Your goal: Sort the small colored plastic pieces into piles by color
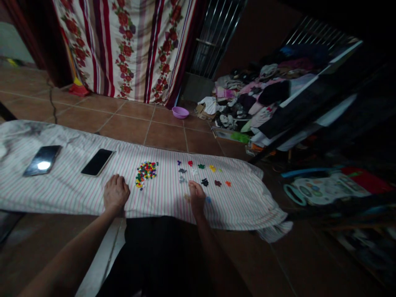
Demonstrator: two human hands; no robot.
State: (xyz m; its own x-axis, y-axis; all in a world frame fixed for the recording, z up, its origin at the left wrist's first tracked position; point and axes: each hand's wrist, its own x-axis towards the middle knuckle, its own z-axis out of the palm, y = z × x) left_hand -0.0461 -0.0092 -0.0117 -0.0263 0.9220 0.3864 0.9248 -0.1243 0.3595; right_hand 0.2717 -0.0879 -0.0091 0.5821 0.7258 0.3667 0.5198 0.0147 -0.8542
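Observation:
My left hand (116,192) rests on the striped cloth (167,198) with its fingers curled in, and nothing shows in it. Beside it lies a mixed heap of small coloured pieces (146,173), too small to name exactly. My right hand (197,194) is closed in a pinch above the cloth; whatever its fingertips hold is too small to make out. Around it lie small piles sorted by colour: grey pieces (182,180), black pieces (204,182), brown pieces (218,183), orange pieces (228,184), red pieces (190,163), green pieces (201,166), yellow pieces (212,168). Blue pieces (208,200) are partly beside my right wrist.
A black-screened phone (97,162) and a shiny dark tablet or phone (43,161) lie on the cloth to the left. Beyond are a purple basin (180,112) on the tiled floor, a flowered curtain (130,49) and a heap of clothes (247,93).

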